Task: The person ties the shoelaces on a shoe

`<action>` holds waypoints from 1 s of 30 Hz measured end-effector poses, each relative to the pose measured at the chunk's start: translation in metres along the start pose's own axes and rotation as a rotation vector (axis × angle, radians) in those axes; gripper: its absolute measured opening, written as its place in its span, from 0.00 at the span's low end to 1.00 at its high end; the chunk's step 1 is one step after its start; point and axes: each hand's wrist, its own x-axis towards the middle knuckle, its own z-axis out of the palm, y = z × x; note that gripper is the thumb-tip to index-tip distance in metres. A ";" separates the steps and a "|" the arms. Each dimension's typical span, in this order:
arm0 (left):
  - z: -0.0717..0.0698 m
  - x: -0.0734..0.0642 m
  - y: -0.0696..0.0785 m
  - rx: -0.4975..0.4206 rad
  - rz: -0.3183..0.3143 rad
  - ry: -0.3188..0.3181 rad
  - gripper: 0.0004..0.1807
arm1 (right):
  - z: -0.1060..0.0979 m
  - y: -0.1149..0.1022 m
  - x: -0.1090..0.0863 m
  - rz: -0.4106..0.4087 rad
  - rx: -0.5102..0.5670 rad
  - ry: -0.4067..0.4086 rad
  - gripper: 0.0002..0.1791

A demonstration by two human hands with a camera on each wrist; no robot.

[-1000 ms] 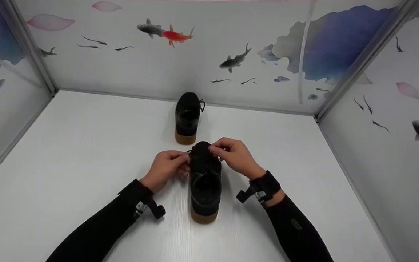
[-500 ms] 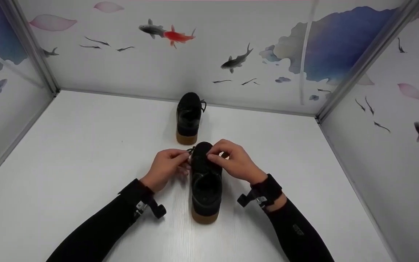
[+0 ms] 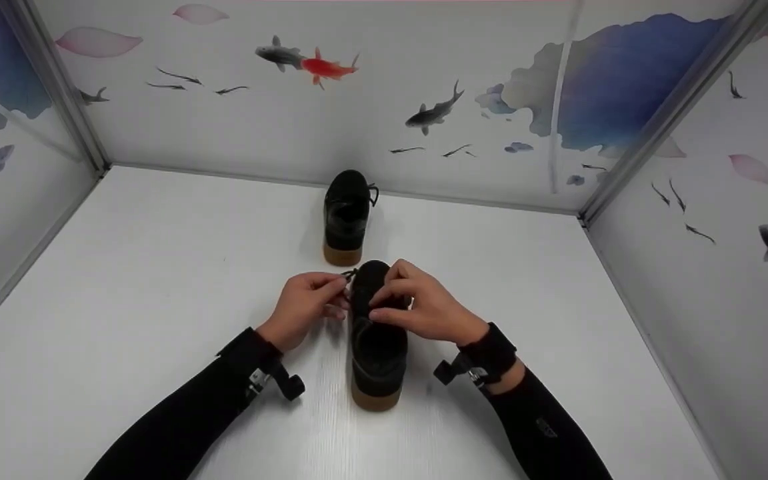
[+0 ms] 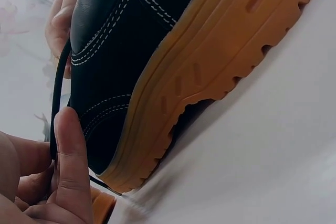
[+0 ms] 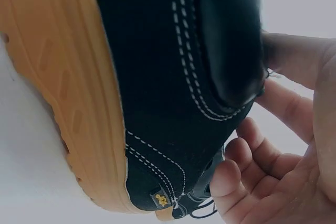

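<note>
Fish-painted walls [image 3: 237, 133] ring a table [image 3: 157, 280]: well short of its far edge, left hand [image 3: 299, 308] pinches a likely limp lace [image 4: 56, 98], best held near the tip, on a black shoe [image 3: 379, 382]; right hand [image 3: 431, 308], grip unclear.

Wide lanes either side across the white wood-grained surface [image 3: 157, 293]! Centre's blocked by a tan-soled black lace-up shoe [image 3: 379, 379], left fingers [image 3: 329, 289] crowding its side, right fingers [image 3: 395, 289] over its top; ahead, a matching black shoe [image 3: 344, 237] bars the way to the white fish-painted wall [image 3: 277, 127].
</note>
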 end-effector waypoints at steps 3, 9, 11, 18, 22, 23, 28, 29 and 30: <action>0.001 0.000 0.001 -0.008 -0.008 0.006 0.20 | 0.001 -0.001 0.000 -0.002 -0.020 -0.008 0.09; 0.002 0.000 0.003 -0.029 -0.028 0.020 0.21 | 0.002 -0.002 0.000 0.005 -0.051 -0.012 0.12; 0.002 0.000 0.004 -0.045 -0.040 0.025 0.20 | 0.002 -0.002 0.000 0.006 -0.061 -0.010 0.12; 0.001 0.001 0.006 -0.110 -0.107 0.047 0.21 | 0.004 -0.004 0.002 -0.005 -0.095 0.007 0.13; 0.000 0.002 0.007 -0.139 -0.142 0.056 0.22 | 0.006 -0.005 0.002 -0.010 -0.114 0.021 0.13; 0.000 0.002 0.007 -0.141 -0.147 0.056 0.22 | 0.006 -0.005 0.002 -0.011 -0.119 0.024 0.13; -0.001 0.002 0.008 -0.164 -0.167 0.048 0.22 | 0.009 -0.003 0.002 -0.024 -0.135 0.049 0.13; -0.001 0.002 0.008 -0.168 -0.172 0.047 0.21 | 0.010 -0.003 0.002 -0.028 -0.136 0.054 0.13; -0.001 0.002 0.008 -0.174 -0.176 0.047 0.21 | 0.010 -0.003 0.002 -0.032 -0.137 0.058 0.13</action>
